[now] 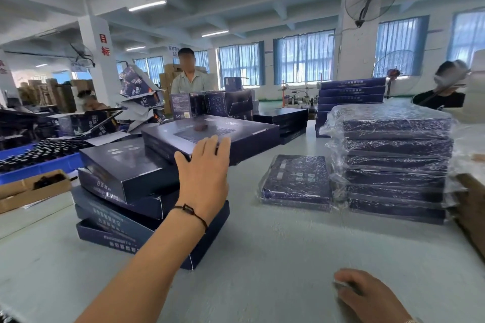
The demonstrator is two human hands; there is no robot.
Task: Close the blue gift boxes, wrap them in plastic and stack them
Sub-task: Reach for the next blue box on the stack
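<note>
Top blue box (210, 134): flat, dark navy, glossy, pale print on lid, lid down, sits skewed atop a messy pile of unwrapped boxes (126, 191) at center-left of frame. Some boxes in that pile have flaps or edges sticking out.

Wrapped stack (393, 162) at right of frame: several boxes high, crinkled clear plastic over it. One single wrapped box (296, 181) lies flat just beside the stack, on its left.

Hard to read: lid text blurred. Right edge of wrapped stack is cut by a blurred brown shape; can't tell what it is.

Left hand (203, 168): fingers straight and together, released, fingertips against near edge of top blue box, palm in front of pile.

Right hand (367, 296): bottom right, partly cut off, motion-blurred, on the table (262, 244). Fingers look bent; grip state unclear. It's well apart from all boxes.
</note>
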